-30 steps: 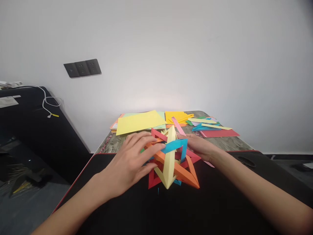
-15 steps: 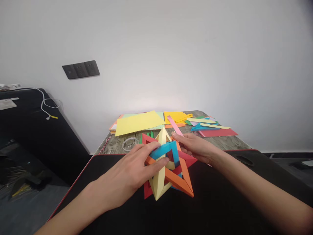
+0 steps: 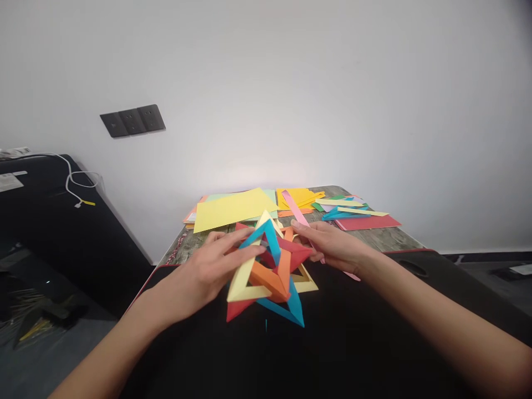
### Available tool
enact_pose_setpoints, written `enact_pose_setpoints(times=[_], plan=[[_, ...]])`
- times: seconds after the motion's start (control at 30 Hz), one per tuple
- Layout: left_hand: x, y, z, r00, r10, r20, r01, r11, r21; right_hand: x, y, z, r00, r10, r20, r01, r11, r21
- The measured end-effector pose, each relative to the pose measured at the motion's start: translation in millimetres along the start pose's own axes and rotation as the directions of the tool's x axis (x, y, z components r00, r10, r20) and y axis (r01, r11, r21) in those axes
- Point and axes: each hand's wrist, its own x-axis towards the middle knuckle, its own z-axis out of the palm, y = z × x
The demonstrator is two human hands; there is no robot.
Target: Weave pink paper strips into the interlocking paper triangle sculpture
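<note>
Left grip [image 3: 214,264] on spiky, multicoloured openwork paper star [image 3: 268,280], far side unclear

Paper star [image 3: 266,277]: multicolour, plain blue, orange, red and pale-yellow bands. Strip by it [image 3: 296,209]: pink, solid. Mat [image 3: 291,360]: black, thin red edging. Tiny sliver on mat [image 3: 266,325]: blue. Bench [image 3: 195,241]: grey-brown wood grain; speckled red/whitish pattern along left edge. Big sheet [image 3: 233,209]: bright yellow; pale green paper [image 3: 272,196] under it. Paper stack mid-back [image 3: 297,197]: golden yellow. Right pile: red sheet [image 3: 369,223], blue folded pieces [image 3: 337,214], pale-yellow strips [image 3: 366,211], bits of green and lilac. Wall [image 3: 266,83]: plain greyish white. Socket panel [image 3: 133,121]: black. Cable [image 3: 67,183]: white, yellow tag [image 3: 88,203].
</note>
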Motion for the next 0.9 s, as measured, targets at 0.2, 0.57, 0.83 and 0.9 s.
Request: enact_pose_setpoints(times=[0.2,0.57,0.83,0.9], plan=[[2,-22,3.9,0.943,-0.329,-0.056,0.283,0.877,-0.387,-5,-6,-3,0.998,-0.049,0.041,0.048,0.999,0.02],[2,-35,10.7,0.752,-0.643,0.145,0.282,0.115,-0.953,-10,-12,1,0.991,-0.121,0.062,0.118,0.991,0.056],[-3,-51,22.6,0.631,-0.752,0.191,0.163,-0.112,-0.98,-11,-13,6,0.988,-0.15,-0.043,0.152,0.988,0.039],[-3,-53,25.6,0.606,-0.758,0.242,0.171,-0.173,-0.97,-13,-14,8,0.986,-0.154,-0.065,0.152,0.988,-0.035]])
